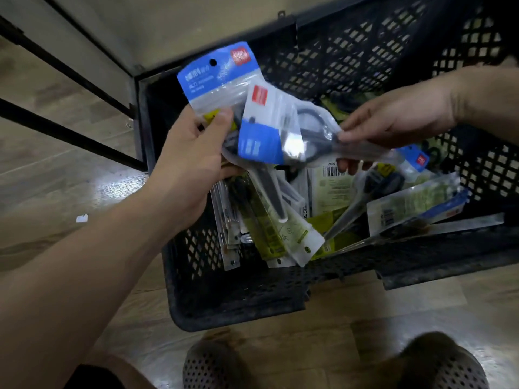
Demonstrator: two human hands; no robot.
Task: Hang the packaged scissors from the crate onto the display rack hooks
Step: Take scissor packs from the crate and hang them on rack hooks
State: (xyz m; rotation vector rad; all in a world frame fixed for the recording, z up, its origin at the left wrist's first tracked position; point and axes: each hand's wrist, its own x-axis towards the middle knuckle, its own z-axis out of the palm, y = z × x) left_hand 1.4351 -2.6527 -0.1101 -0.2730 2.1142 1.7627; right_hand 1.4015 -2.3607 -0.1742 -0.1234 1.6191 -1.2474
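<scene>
Over the left half of the black mesh crate (238,304), two packs are held up at once. The blue-carded scissors pack (216,71) is gripped by the left hand (191,164), with the thumb pressed on its front and the fingers curled behind. The hang hole at the top of the card is left free. Across it a second scissors pack (280,130), black handles showing through clear film, is pinched at its far end by the right hand (393,122). Whether the left grip also catches its near end cannot be told. Other packs (331,197) are heaped loose in the crate, piled toward its near edge and right side.

On weight, handling is judged easy: these are light goods with stiff blades inside. The film sleeves look slick and floppy, though, so a pack is best taken by the card header, just below the hole, with the hole clear for a hook. Blade tips could poke through thin film.

The display rack hooks are not seen at all. Only a black frame (70,66) is made out at the far left above the floor (56,178), and its purpose cannot be told. Print on the cards is blurred. The right forearm is cut off at the picture's edge.
</scene>
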